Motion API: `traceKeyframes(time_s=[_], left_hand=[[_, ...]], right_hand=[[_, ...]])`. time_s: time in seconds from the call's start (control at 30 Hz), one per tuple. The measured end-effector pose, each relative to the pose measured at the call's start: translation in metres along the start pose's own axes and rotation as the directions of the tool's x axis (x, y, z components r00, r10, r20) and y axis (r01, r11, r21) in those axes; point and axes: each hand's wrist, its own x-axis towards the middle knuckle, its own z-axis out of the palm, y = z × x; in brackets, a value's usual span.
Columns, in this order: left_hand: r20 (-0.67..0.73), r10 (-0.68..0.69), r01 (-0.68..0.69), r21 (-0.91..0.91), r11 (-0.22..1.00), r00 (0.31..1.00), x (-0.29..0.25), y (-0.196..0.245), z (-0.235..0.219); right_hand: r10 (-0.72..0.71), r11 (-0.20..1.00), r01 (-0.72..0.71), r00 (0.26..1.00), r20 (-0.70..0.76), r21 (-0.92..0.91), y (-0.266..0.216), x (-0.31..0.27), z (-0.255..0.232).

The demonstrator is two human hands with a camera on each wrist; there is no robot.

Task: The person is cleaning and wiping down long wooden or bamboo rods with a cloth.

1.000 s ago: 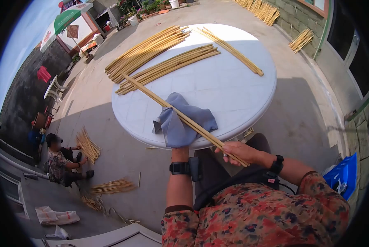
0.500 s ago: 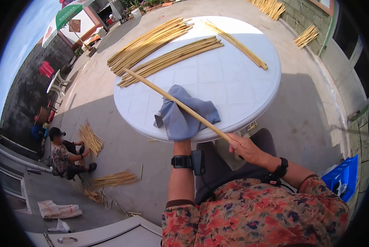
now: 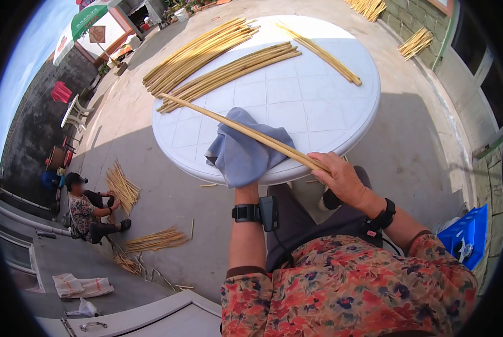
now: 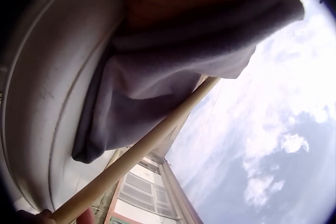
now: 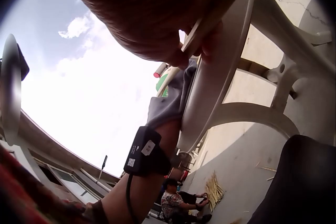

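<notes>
Two long yellow cane sticks [image 3: 206, 114], close side by side, slant from the round white table [image 3: 341, 121] toward my right hand [image 3: 344, 178]. In the head view, that hand grips their near end with its back upward, just off the table's front edge. The right wrist view shows the cut stick end [image 5: 224, 1] between thumb and fingers. A grey-blue cloth [image 3: 243, 160] covers my left hand, whose fingers are hidden in it. That hand holds the cloth bunched against the sticks. In the left wrist view the cloth [image 4: 136, 98] folds along a stick [image 4: 131, 153].
Two bundles of canes [image 3: 198, 53] [image 3: 234, 76] lie at the table's far left, and a few canes [image 3: 321, 54] at its far right. On the ground, a seated person [image 3: 88, 208] handles a pile of thin stalks [image 3: 122, 188]. A blue crate [image 3: 465, 238] stands at right.
My right hand has turned from beneath the sticks to back upward and risen toward the table edge. The sticks have rolled in its grip. The left hand stays in the cloth beside them.
</notes>
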Motion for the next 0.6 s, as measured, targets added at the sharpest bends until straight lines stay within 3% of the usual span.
traceKeyframes(time_s=[0.13, 0.23, 0.3, 0.37, 0.43, 0.47, 0.53, 0.6], left_hand=[[-0.016, 0.148, -0.137, 0.296, 0.945, 0.989, -0.002, 0.006, -0.003], [0.011, 0.248, -0.224, 0.474, 0.851, 0.969, 0.002, 0.017, 0.001], [0.193, 0.248, -0.296, 0.282, 0.913, 0.949, 0.006, 0.016, -0.001], [0.22, 0.271, -0.31, 0.166, 0.936, 0.937, 0.005, 0.032, 0.0], [0.243, 0.283, -0.307, 0.07, 0.949, 0.928, 0.003, 0.036, 0.0], [0.251, 0.209, -0.226, 0.042, 0.973, 0.945, 0.002, 0.035, 0.0], [0.201, 0.042, -0.021, -0.106, 0.994, 0.979, -0.008, 0.023, 0.001], [0.211, -0.002, 0.032, -0.14, 0.99, 0.978, -0.009, 0.011, -0.001]], right_hand=[[0.007, 0.984, -0.011, 1.0, -0.023, -0.178, 0.0, 0.002, 0.005], [-0.066, 0.943, 0.08, 0.996, 0.052, -0.323, -0.011, 0.006, 0.013], [-0.092, 0.934, 0.108, 0.994, 0.064, -0.341, -0.012, 0.007, 0.02], [-0.06, 0.926, 0.078, 0.996, 0.062, -0.369, -0.013, 0.007, 0.025], [-0.05, 0.986, 0.062, 0.996, 0.08, -0.156, -0.013, 0.005, 0.028], [-0.041, 0.985, 0.052, 0.997, 0.069, -0.167, -0.012, 0.004, 0.028], [0.083, 0.988, -0.112, 0.968, 0.237, 0.11, -0.008, 0.003, 0.029], [0.094, 0.976, -0.138, 0.964, 0.247, 0.166, -0.003, 0.003, 0.031]])
